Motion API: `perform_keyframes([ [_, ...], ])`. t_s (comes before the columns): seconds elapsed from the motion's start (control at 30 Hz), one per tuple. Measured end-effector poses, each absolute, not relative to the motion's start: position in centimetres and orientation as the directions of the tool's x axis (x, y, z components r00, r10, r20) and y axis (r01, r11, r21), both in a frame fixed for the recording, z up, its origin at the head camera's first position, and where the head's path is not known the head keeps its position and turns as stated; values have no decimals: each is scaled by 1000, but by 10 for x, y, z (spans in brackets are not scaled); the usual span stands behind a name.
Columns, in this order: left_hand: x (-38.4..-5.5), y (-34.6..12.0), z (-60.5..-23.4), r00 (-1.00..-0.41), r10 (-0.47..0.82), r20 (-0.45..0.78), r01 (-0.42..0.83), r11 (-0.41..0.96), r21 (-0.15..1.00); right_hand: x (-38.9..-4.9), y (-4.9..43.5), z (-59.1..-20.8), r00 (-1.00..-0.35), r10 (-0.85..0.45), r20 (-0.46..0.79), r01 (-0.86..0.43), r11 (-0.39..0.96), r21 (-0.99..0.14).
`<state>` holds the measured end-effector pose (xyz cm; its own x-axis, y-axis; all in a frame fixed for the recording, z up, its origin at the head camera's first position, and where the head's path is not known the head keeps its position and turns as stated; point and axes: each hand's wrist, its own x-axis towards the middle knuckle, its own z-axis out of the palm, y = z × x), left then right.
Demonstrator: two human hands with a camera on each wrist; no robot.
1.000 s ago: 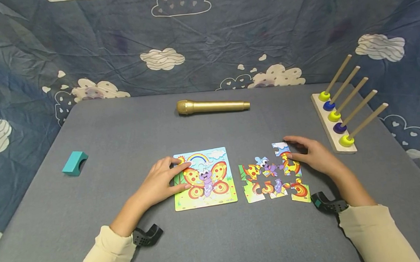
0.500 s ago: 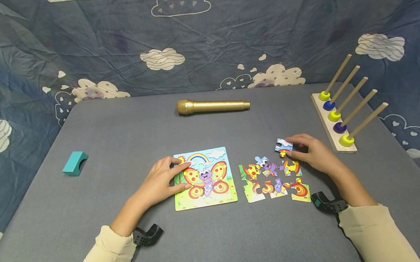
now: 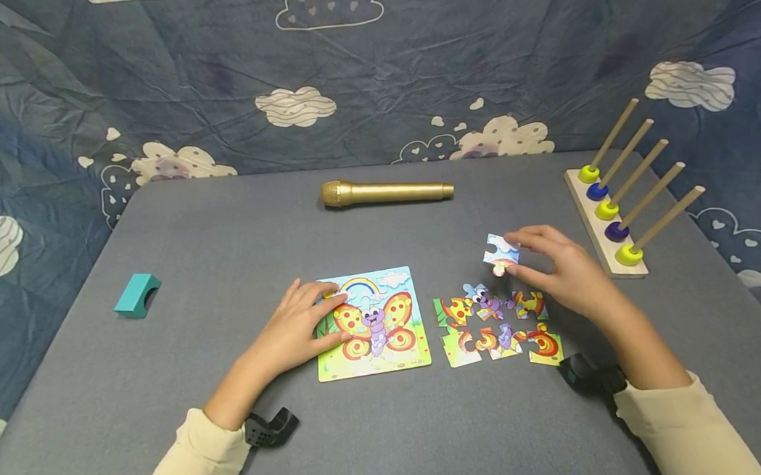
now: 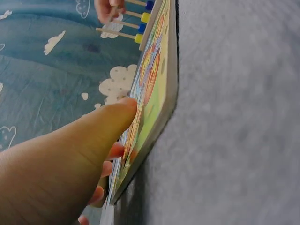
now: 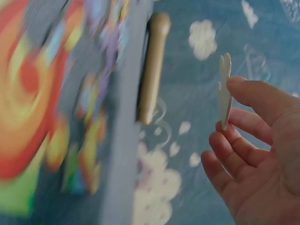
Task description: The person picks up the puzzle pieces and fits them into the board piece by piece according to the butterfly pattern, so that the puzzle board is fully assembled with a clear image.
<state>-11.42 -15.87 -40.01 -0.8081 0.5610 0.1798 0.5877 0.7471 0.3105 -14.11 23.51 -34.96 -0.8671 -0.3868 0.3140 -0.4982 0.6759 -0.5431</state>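
My right hand (image 3: 566, 273) pinches a jigsaw puzzle piece (image 3: 502, 250) between thumb and fingers, lifted above the table. The right wrist view shows that piece (image 5: 225, 93) almost edge-on at the fingertips. Below it lie several loose jigsaw pieces (image 3: 461, 349), spread in two rough rows with parts of a butterfly on them. To their left is a square puzzle board (image 3: 375, 366) with a full butterfly and rainbow picture. My left hand (image 3: 291, 330) rests on the board's left side, thumb and fingers spread. In the left wrist view the thumb (image 4: 115, 117) touches the board's face.
A gold microphone (image 3: 387, 192) lies toward the table's back. At the right stands a wooden peg stacker (image 3: 605, 227) with yellow and blue rings. A teal arch block (image 3: 137, 296) sits at the far left. A cloud-patterned cloth (image 3: 370, 64) hangs behind the grey table (image 3: 393, 440).
My right hand has picked the cloud-printed jigsaw piece off the table, raised it and carried it slightly back and left. My left hand has stayed on the board.
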Motion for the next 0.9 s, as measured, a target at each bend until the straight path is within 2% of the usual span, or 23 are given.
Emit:
perform_keyframes([
  [0.2, -113, -152, -398, -816, 568, 110, 562, 733, 383, -132, 204, -340, -780, -485, 395, -626, 611, -485],
  [0.37, -115, -148, -397, -825, 553, 115, 553, 751, 361, -132, 169, -344, -735, -563, 379, -676, 559, -480],
  [0.63, -118, -144, -397, -834, 541, 104, 543, 774, 326, -139, 123, -365, -732, -642, 226, -653, 567, -502],
  [0.9, -116, -136, -396, -825, 564, 33, 554, 795, 246, -151, 107, -382, -766, -628, 133, -598, 622, -506],
])
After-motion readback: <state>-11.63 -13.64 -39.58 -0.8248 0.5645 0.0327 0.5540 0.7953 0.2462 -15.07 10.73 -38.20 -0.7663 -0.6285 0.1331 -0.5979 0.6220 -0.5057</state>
